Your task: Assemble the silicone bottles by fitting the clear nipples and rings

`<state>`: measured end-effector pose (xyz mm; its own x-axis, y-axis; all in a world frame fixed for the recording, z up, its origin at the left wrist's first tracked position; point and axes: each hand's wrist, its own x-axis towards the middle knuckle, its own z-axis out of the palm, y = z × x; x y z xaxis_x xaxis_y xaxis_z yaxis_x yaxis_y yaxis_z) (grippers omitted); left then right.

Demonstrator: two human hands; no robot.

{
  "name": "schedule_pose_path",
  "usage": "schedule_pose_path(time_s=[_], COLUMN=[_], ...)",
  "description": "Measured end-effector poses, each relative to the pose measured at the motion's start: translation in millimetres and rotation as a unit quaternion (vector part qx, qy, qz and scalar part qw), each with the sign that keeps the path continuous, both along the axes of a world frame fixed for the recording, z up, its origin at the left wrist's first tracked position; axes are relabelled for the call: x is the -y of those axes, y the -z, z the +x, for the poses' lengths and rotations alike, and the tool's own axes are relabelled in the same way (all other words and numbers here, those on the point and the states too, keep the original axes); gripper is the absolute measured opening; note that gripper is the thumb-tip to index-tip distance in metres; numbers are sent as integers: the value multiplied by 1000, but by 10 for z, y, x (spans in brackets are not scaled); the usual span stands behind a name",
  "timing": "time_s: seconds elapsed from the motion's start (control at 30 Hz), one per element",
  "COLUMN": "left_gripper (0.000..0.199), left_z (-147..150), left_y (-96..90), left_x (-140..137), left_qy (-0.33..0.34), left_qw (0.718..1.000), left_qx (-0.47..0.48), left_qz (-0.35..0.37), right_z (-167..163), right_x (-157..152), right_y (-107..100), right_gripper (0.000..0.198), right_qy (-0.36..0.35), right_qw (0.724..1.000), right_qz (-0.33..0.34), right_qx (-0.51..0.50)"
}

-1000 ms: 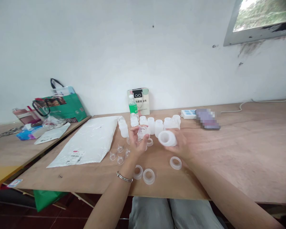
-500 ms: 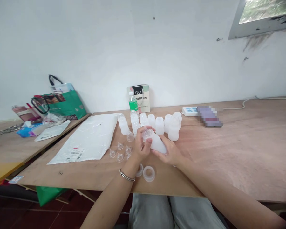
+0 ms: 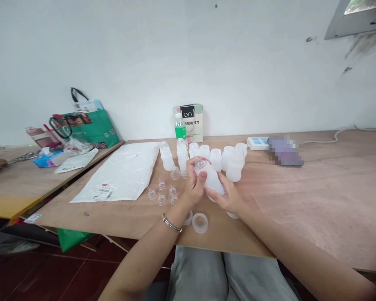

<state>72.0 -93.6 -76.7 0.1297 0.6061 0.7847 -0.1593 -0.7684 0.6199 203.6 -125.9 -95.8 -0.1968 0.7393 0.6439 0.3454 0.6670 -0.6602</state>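
Note:
A frosted white baby bottle [image 3: 213, 180] is held tilted above the table between both hands, its top toward the upper left. My left hand [image 3: 196, 179] is closed around the top end, where a clear nipple [image 3: 200, 163] sits. Around the lower body, my right hand [image 3: 229, 195] is wrapped from the right. Several loose clear nipples [image 3: 162, 199] lie to the left of my hands. Below them on the table is a translucent ring [image 3: 200, 223], with a second ring [image 3: 188, 218] partly hidden by my left wrist. Behind my hands stand several more white bottles [image 3: 216, 159].
A white plastic mailer [image 3: 119, 167] lies flat at left. Behind the bottles stand a green-labelled drink bottle [image 3: 180, 128] and a paper bag [image 3: 196, 125]. A power strip [image 3: 258, 143] and a blurred-out object [image 3: 285, 150] lie at right. A green bag [image 3: 97, 129] stands far left.
Both hands still hold the bottle, with the nipple now showing more clearly at its top. The whole view has shifted slightly, with things appearing farther right and higher.

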Motion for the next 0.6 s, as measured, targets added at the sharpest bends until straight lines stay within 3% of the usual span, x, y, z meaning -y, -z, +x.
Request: schedule_pose_path(time_s=[0.2,0.4,0.6], left_gripper=[36,49,65], left_z=[-4,-28,-60], left_y=[-62,-76,-78], left_x=[5,-43,-75], left_qy=[86,62,73], left_qw=[995,997,997], left_qx=[32,10,-27], left_qz=[-41,-50,-23], right_z=[3,-4,54], right_x=[-6,-16,-5], right_y=[-17,-10,-20], right_gripper=[42,46,59], right_qy=[-124,-40,-55], right_qw=[980,994,997], right_qz=[-127,-72,-44], right_qx=[-88,-71,-13])
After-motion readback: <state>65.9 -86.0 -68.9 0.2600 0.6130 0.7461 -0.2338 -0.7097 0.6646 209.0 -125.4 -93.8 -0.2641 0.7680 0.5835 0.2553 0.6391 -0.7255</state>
